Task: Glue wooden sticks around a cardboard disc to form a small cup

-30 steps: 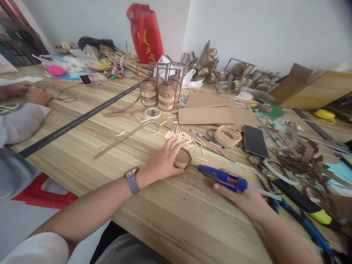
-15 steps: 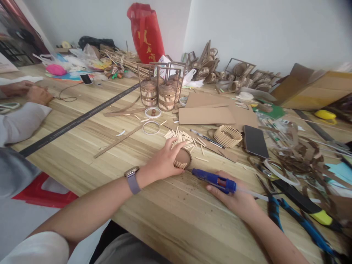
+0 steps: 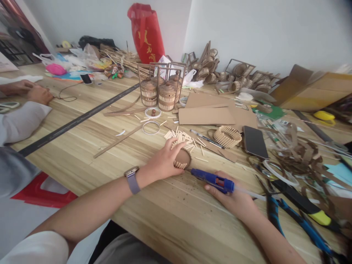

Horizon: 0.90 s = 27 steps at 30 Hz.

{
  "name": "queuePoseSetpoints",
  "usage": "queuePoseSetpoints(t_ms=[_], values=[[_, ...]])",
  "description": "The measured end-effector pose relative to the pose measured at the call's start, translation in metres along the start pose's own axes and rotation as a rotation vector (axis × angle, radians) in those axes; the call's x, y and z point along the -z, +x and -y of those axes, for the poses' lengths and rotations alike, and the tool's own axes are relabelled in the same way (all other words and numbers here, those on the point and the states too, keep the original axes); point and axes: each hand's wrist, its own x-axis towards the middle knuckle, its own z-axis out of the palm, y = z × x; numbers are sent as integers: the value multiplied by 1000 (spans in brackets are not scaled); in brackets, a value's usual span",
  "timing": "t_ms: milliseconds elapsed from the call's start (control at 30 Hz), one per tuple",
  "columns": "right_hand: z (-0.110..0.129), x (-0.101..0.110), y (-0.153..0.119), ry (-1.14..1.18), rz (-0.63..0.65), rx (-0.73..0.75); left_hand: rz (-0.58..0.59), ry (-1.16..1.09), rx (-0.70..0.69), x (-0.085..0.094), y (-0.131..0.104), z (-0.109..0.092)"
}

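The blue glue gun [image 3: 210, 178] has moved closer to the round basket [image 3: 183, 157].

Round brown base [image 3: 183, 155], flat on wooden table [image 3: 192, 231], short pale sticks [image 3: 180, 165] along near edge, blue glue gun [image 3: 212, 179], nozzle [image 3: 188, 170] at base's near edge, translucent glue stick [image 3: 250, 192] protruding rearward

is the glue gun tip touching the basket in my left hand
Cannot tell: the head view shows the glue gun with its tip right by the basket at its lower rim, too blurred to settle contact or gap.
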Motion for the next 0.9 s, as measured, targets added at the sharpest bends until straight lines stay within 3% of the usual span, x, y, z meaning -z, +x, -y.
queuePoseSetpoints(t_ms=[900], values=[[-1,-2,1,-13,-45,61,5,27,-9,0,0,-2]])
